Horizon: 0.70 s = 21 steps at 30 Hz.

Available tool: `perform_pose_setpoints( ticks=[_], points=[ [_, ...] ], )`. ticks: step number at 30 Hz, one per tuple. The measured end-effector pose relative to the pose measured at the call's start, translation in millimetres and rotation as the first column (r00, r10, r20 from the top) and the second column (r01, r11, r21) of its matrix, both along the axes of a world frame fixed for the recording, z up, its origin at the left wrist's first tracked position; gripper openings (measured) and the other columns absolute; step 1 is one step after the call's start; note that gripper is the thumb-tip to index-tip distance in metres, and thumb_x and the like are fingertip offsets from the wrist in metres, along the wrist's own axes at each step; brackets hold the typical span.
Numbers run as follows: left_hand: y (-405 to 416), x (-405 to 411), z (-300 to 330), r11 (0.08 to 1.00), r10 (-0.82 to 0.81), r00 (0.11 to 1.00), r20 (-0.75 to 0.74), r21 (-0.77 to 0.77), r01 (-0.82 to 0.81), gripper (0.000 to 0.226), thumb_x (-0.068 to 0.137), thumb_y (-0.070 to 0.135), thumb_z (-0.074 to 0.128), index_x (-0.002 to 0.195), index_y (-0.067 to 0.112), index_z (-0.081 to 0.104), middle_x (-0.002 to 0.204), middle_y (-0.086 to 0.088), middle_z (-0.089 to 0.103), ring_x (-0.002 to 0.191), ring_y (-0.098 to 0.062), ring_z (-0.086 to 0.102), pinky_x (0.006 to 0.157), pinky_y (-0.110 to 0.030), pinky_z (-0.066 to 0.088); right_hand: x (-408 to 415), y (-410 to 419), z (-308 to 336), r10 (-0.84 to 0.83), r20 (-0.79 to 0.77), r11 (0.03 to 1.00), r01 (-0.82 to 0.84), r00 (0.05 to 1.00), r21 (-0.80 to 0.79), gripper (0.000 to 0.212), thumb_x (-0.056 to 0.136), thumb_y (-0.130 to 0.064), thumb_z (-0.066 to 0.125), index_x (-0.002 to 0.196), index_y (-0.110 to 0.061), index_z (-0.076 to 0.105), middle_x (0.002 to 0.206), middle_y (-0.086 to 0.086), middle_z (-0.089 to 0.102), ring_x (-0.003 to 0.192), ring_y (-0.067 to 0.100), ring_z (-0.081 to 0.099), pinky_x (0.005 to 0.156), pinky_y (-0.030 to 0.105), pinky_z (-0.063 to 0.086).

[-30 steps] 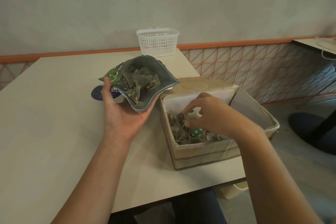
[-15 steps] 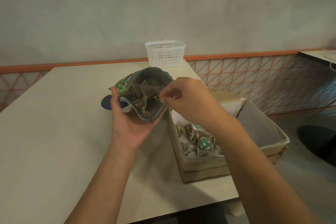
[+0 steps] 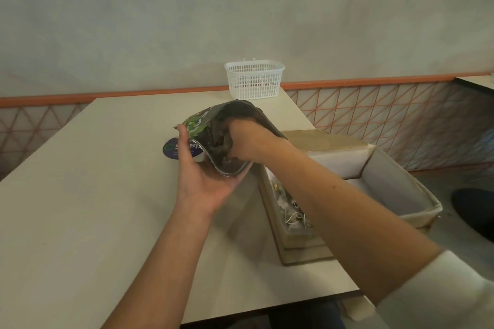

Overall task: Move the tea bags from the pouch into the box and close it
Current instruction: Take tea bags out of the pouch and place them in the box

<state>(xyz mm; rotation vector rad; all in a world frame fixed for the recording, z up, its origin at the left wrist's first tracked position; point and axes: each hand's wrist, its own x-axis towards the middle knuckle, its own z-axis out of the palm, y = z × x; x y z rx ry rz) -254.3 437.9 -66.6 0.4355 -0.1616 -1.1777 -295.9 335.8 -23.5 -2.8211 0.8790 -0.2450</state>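
Note:
My left hand [image 3: 204, 181] holds the open green-printed foil pouch [image 3: 200, 121] from below, its mouth tilted toward me above the table. My right hand [image 3: 248, 141] is pushed into the pouch mouth; its fingertips are hidden among the dark tea bags inside. Just to the right stands the open cardboard box [image 3: 401, 187] with pale inner walls. Several tea bags [image 3: 291, 212] with strings lie at its left end, partly hidden by my right forearm. The box's lid flap [image 3: 323, 139] is folded back at the far side.
A white plastic basket [image 3: 254, 80] stands at the table's far edge by the wall. A round blue disc [image 3: 171, 149] lies on the beige table [image 3: 80, 195] under the pouch. The box sits near the table's right edge. A dark object [image 3: 475, 208] is on the floor to the right.
My right hand left the box, rose to the pouch mouth, and has now gone inside the pouch. The left hand keeps holding the pouch.

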Motion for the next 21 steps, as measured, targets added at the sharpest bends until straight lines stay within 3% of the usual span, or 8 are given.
perform_pose_setpoints(
  ticks=[4, 7, 10, 13, 16, 18, 21],
  points=[
    [0, 0, -1, 1.000, -0.013, 1.000, 0.011, -0.010, 0.013, 0.073, 0.083, 0.072, 0.056, 0.121, 0.011, 0.065, 0.123, -0.020, 0.068, 0.111, -0.038, 0.067, 0.099, -0.056, 0.050, -16, 5, 11, -0.007, 0.025, 0.999, 0.006, 1.000, 0.051, 0.052, 0.075, -0.020, 0.080, 0.120, -0.009, 0.058, 0.108, 0.006, 0.064, 0.099, 0.024, 0.061, 0.086, 0.032, 0.053],
    [0, 1, 0, 1.000, -0.003, 1.000, -0.009, -0.019, 0.002, 0.073, 0.082, 0.071, 0.058, 0.123, 0.012, 0.064, 0.123, -0.021, 0.068, 0.111, -0.039, 0.067, 0.105, -0.053, 0.047, -29, 11, 16, -0.024, 0.097, 0.997, 0.031, 0.995, -0.066, 0.032, 0.082, -0.010, 0.071, 0.113, -0.009, 0.065, 0.108, 0.007, 0.064, 0.098, 0.025, 0.062, 0.081, 0.031, 0.054],
    [-2, 2, 1, 0.999, -0.008, 1.000, -0.011, -0.039, 0.008, 0.074, 0.082, 0.071, 0.059, 0.126, 0.012, 0.064, 0.125, -0.022, 0.067, 0.113, -0.042, 0.066, 0.106, -0.054, 0.045, -43, 12, 18, 0.004, 0.263, 0.987, 0.039, 0.965, -0.156, 0.021, 0.085, -0.005, 0.064, 0.100, -0.016, 0.072, 0.109, 0.003, 0.060, 0.094, 0.021, 0.060, 0.080, 0.030, 0.054],
    [-4, 1, 1, 0.999, -0.011, 1.000, -0.017, -0.050, 0.010, 0.074, 0.081, 0.070, 0.060, 0.127, 0.012, 0.063, 0.128, -0.023, 0.065, 0.117, -0.045, 0.062, 0.107, -0.056, 0.044, -62, 13, 26, 0.004, 0.477, 0.998, 0.027, 0.879, -0.060, 0.015, 0.086, -0.010, 0.067, 0.094, -0.020, 0.074, 0.095, -0.006, 0.059, 0.078, 0.005, 0.054, 0.068, 0.009, 0.043],
    [-6, 0, 0, 0.999, -0.003, 1.000, -0.028, -0.054, 0.002, 0.075, 0.079, 0.068, 0.063, 0.131, 0.014, 0.061, 0.132, -0.024, 0.062, 0.118, -0.048, 0.061, 0.109, -0.058, 0.042, -82, 12, 37, -0.051, 0.672, 0.998, 0.006, 0.739, 0.070, 0.008, 0.085, -0.019, 0.071, 0.092, -0.022, 0.072, 0.086, -0.013, 0.061, 0.071, -0.006, 0.050, 0.063, 0.004, 0.039],
    [-7, -1, -1, 0.998, -0.009, 1.000, -0.030, -0.062, 0.007, 0.072, 0.081, 0.068, 0.062, 0.127, 0.013, 0.064, 0.132, -0.025, 0.062, 0.119, -0.048, 0.060, 0.109, -0.057, 0.042, -94, 10, 44, -0.090, 0.756, 0.992, -0.008, 0.649, 0.125, 0.010, 0.084, -0.023, 0.073, 0.093, -0.020, 0.071, 0.088, -0.010, 0.067, 0.074, -0.001, 0.056, 0.067, 0.013, 0.046],
    [-7, -2, -2, 0.997, -0.020, 0.999, -0.037, -0.073, 0.017, 0.067, 0.083, 0.068, 0.061, 0.117, 0.010, 0.070, 0.131, -0.026, 0.062, 0.121, -0.048, 0.058, 0.110, -0.056, 0.041, -111, 7, 52, -0.161, 0.834, 0.975, -0.046, 0.528, 0.217, 0.016, 0.084, -0.025, 0.073, 0.097, -0.016, 0.069, 0.086, -0.005, 0.070, 0.077, 0.016, 0.065, 0.071, 0.036, 0.057]
  ],
)
